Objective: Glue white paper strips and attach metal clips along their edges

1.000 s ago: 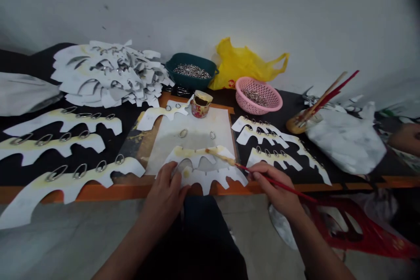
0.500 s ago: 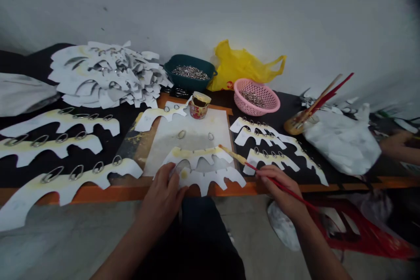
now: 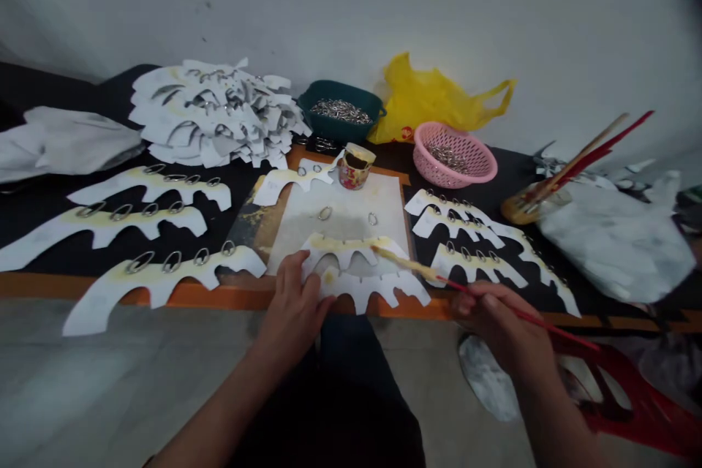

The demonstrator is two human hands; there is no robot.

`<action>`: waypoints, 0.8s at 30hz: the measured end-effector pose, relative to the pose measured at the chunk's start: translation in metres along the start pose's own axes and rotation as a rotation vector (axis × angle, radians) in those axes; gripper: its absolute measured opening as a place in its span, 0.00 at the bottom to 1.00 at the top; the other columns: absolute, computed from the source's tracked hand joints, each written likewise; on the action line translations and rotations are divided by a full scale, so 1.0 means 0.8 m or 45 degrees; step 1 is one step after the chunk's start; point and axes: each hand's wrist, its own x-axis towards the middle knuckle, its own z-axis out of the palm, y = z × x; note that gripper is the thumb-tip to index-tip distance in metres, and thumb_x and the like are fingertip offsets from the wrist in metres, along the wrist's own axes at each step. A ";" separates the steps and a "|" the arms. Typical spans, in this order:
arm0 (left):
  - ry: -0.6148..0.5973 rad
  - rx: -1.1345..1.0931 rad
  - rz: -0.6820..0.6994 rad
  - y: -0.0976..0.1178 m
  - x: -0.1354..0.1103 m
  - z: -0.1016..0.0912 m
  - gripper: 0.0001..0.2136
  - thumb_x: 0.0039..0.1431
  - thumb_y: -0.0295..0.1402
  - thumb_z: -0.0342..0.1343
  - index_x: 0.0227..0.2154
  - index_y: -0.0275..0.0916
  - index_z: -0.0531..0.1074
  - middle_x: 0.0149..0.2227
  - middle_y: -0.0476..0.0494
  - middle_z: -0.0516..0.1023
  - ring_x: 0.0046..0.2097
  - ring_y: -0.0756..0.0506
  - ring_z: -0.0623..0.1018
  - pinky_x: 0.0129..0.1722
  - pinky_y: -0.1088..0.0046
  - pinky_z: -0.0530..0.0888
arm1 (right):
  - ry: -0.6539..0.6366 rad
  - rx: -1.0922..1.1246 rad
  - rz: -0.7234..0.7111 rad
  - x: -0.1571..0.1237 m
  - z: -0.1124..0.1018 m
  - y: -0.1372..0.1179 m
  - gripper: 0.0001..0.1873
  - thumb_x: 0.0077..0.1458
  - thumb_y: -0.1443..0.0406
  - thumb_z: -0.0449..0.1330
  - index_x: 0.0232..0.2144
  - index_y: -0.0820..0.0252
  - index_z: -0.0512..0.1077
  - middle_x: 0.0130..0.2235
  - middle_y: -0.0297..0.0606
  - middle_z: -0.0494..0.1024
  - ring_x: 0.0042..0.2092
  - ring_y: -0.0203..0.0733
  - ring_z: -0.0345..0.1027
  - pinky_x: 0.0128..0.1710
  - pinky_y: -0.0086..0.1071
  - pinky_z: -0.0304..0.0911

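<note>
My left hand (image 3: 296, 300) lies flat with fingers spread on the left end of a white cut-out piece (image 3: 365, 274) at the table's front edge. My right hand (image 3: 502, 325) is closed on a red-handled brush (image 3: 439, 278). The brush's yellowed tip rests on the piece's upper right part. The piece's top edge is smeared with yellow glue. A small glue jar (image 3: 355, 166) stands behind on a white sheet (image 3: 351, 216), where two metal rings (image 3: 325, 213) lie loose.
Glued pieces with rings lie in rows at left (image 3: 159, 267) and right (image 3: 472, 230). A heap of pieces (image 3: 213, 113), a green tub of rings (image 3: 340, 117), a yellow bag (image 3: 433, 99), a pink basket (image 3: 453, 156), spare brushes (image 3: 575, 161) and a red stool (image 3: 625, 395).
My view has swung left, so everything sits further right in frame. The brush tip has slid right along the piece's glued top edge, and my right hand has drawn back toward me.
</note>
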 end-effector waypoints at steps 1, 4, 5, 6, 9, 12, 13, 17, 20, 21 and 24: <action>-0.004 -0.002 -0.008 0.000 0.000 0.000 0.05 0.55 0.29 0.53 0.31 0.35 0.63 0.53 0.28 0.56 0.57 0.31 0.61 0.49 0.48 0.70 | -0.060 -0.071 0.003 -0.003 0.010 -0.002 0.07 0.55 0.62 0.57 0.35 0.55 0.74 0.28 0.37 0.75 0.31 0.41 0.70 0.33 0.37 0.67; -0.003 -0.012 -0.011 -0.002 -0.002 0.001 0.06 0.55 0.31 0.55 0.31 0.36 0.62 0.53 0.29 0.56 0.56 0.31 0.62 0.49 0.48 0.71 | -0.252 -0.299 -0.059 -0.006 0.041 -0.009 0.08 0.56 0.62 0.56 0.34 0.56 0.74 0.29 0.38 0.76 0.33 0.41 0.70 0.35 0.35 0.66; -0.005 -0.016 -0.008 -0.003 -0.003 0.001 0.07 0.55 0.32 0.55 0.32 0.36 0.62 0.53 0.29 0.56 0.56 0.31 0.62 0.49 0.49 0.71 | -0.306 -0.345 -0.085 -0.006 0.049 -0.011 0.08 0.57 0.63 0.56 0.35 0.55 0.74 0.29 0.37 0.76 0.34 0.40 0.70 0.36 0.34 0.66; -0.007 -0.021 -0.004 -0.004 -0.003 0.002 0.07 0.55 0.32 0.55 0.32 0.36 0.62 0.53 0.29 0.56 0.56 0.31 0.62 0.49 0.49 0.71 | -0.350 -0.376 -0.109 -0.005 0.056 -0.013 0.08 0.57 0.64 0.55 0.35 0.55 0.74 0.29 0.36 0.76 0.34 0.40 0.70 0.36 0.33 0.66; -0.029 -0.058 -0.017 -0.006 -0.005 0.001 0.07 0.56 0.33 0.54 0.33 0.36 0.62 0.54 0.29 0.57 0.56 0.32 0.62 0.49 0.49 0.71 | -0.443 -0.421 -0.152 -0.001 0.064 -0.017 0.08 0.58 0.66 0.55 0.36 0.54 0.74 0.30 0.35 0.76 0.35 0.39 0.71 0.37 0.31 0.65; -0.036 -0.109 -0.018 -0.008 -0.007 -0.001 0.07 0.57 0.34 0.53 0.34 0.37 0.63 0.53 0.30 0.58 0.57 0.33 0.62 0.51 0.49 0.69 | -0.478 -0.458 -0.156 -0.001 0.057 -0.017 0.08 0.58 0.66 0.54 0.35 0.55 0.74 0.31 0.35 0.76 0.37 0.39 0.71 0.39 0.32 0.64; -0.037 -0.123 -0.011 -0.008 -0.007 -0.002 0.07 0.57 0.34 0.52 0.34 0.37 0.63 0.53 0.31 0.58 0.57 0.33 0.62 0.51 0.48 0.69 | -0.471 -0.468 -0.157 -0.001 0.054 -0.016 0.08 0.58 0.66 0.54 0.35 0.55 0.74 0.31 0.35 0.76 0.36 0.39 0.71 0.39 0.32 0.64; -0.042 -0.145 0.008 -0.011 -0.008 -0.004 0.06 0.58 0.33 0.51 0.34 0.36 0.64 0.53 0.30 0.59 0.57 0.34 0.63 0.51 0.50 0.69 | -0.482 -0.485 -0.176 -0.003 0.049 -0.014 0.08 0.57 0.66 0.55 0.36 0.54 0.74 0.31 0.36 0.77 0.38 0.42 0.71 0.39 0.33 0.65; -0.065 -0.142 0.012 -0.013 -0.008 -0.004 0.05 0.58 0.32 0.50 0.34 0.35 0.65 0.53 0.29 0.58 0.56 0.35 0.63 0.51 0.51 0.69 | -0.505 -0.479 -0.190 -0.002 0.054 -0.016 0.08 0.58 0.66 0.54 0.35 0.55 0.74 0.32 0.37 0.77 0.38 0.43 0.71 0.40 0.35 0.65; -0.071 -0.145 0.015 -0.014 -0.008 -0.004 0.05 0.59 0.32 0.49 0.34 0.35 0.65 0.53 0.30 0.58 0.56 0.35 0.63 0.51 0.51 0.69 | -0.499 -0.477 -0.188 -0.001 0.055 -0.017 0.08 0.58 0.66 0.54 0.35 0.55 0.74 0.32 0.38 0.76 0.38 0.43 0.70 0.39 0.35 0.65; -0.088 -0.154 0.027 -0.016 -0.007 -0.005 0.04 0.59 0.29 0.48 0.34 0.35 0.65 0.53 0.31 0.58 0.55 0.36 0.63 0.51 0.53 0.69 | -0.523 -0.463 -0.120 0.000 0.052 -0.021 0.08 0.57 0.65 0.55 0.34 0.55 0.74 0.31 0.38 0.76 0.36 0.42 0.70 0.38 0.35 0.65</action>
